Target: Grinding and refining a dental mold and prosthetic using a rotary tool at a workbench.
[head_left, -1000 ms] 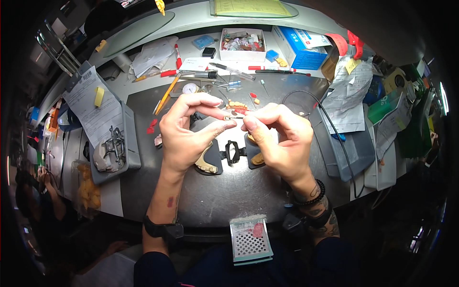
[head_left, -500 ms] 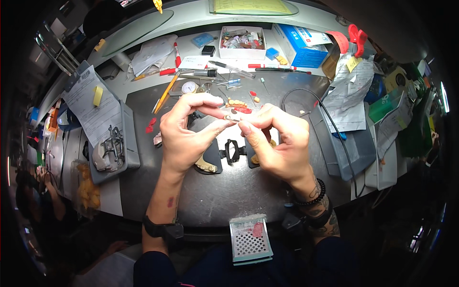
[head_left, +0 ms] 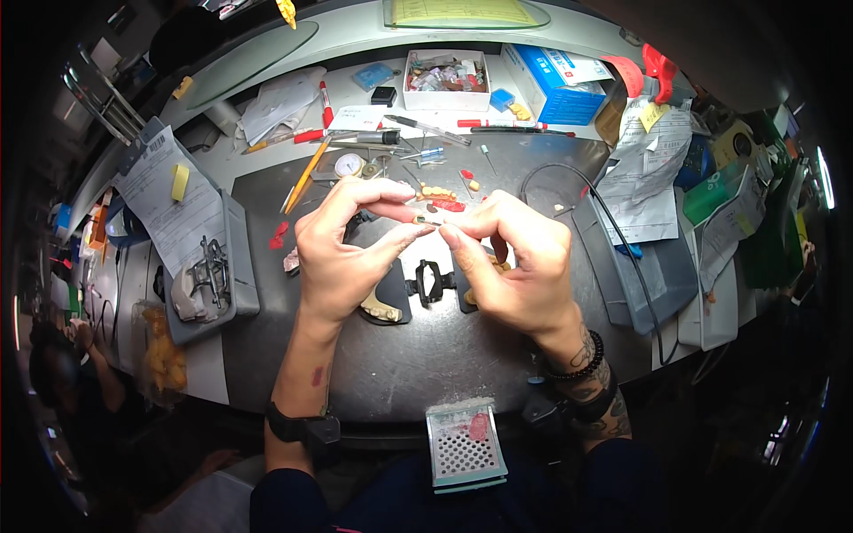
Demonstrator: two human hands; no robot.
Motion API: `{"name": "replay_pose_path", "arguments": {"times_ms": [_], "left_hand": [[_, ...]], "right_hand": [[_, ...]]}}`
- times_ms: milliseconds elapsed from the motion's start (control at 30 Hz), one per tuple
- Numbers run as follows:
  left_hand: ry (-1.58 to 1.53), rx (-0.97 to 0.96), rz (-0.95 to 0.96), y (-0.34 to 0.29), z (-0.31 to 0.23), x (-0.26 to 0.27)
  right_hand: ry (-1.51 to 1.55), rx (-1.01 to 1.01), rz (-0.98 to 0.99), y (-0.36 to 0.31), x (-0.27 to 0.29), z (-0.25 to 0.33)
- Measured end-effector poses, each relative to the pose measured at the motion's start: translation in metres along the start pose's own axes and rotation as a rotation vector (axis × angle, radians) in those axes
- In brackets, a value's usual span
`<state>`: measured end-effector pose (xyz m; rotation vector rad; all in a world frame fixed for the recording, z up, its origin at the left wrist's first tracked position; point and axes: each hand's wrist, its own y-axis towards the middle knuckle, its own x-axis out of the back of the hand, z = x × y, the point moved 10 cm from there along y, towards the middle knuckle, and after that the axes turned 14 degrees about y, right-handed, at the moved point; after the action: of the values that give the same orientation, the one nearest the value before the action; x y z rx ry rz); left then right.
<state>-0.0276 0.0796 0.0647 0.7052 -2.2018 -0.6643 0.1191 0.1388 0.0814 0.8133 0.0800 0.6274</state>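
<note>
My left hand is raised over the bench, thumb and forefinger pinching a tiny crown-like piece with a dark hollow. Opposite it, my right hand pinches a thin metallic pin-like piece, whose end meets or nearly meets the crown-like piece. Below the hands lies an opened dental articulator with a black hinge. A cream plaster tooth model shows on its left plate; the model on its right plate is mostly hidden by my right hand. Beyond my fingertips sits a red-based row of teeth.
Grey trays with papers stand left and right. A black cable curves over the right one. Pens, a round dial gauge and a box of small packets lie behind. A perforated tray juts from the front edge.
The crown-like piece has turned slightly between my fingertips. Both hands keep nearly the same place, and the whole view has shifted a little.
</note>
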Motion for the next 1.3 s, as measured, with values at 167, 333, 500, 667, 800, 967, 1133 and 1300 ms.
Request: {"name": "replay_pose_path", "arguments": {"times_ms": [167,333,500,667,800,967,1133,1300], "left_hand": [[-0.047,0.061,0.009,0.000,0.003,-0.002],[-0.108,0.086,0.073,-0.001,0.006,-0.007],[-0.170,0.111,0.052,-0.001,0.007,-0.006],[-0.160,0.108,0.070,-0.001,0.007,-0.009],[-0.167,0.152,0.076,-0.001,0.012,-0.009],[-0.180,0.103,0.092,-0.002,0.006,-0.010],[-0.145,0.088,0.098,-0.004,0.005,-0.008],[-0.141,0.050,0.092,-0.003,0.006,-0.009]], "right_hand": [[0.033,-0.003,-0.045,0.000,0.006,0.000],[0.009,0.000,-0.043,0.000,0.006,0.000],[0.052,-0.006,-0.003,0.000,0.002,-0.001],[0.037,0.000,-0.044,0.000,0.009,0.000],[0.034,-0.013,-0.045,0.000,0.007,-0.001],[0.065,-0.026,0.009,0.000,0.004,0.000],[-0.026,0.060,-0.033,-0.002,0.004,0.009],[-0.034,0.027,0.039,-0.002,0.000,0.004]]}}
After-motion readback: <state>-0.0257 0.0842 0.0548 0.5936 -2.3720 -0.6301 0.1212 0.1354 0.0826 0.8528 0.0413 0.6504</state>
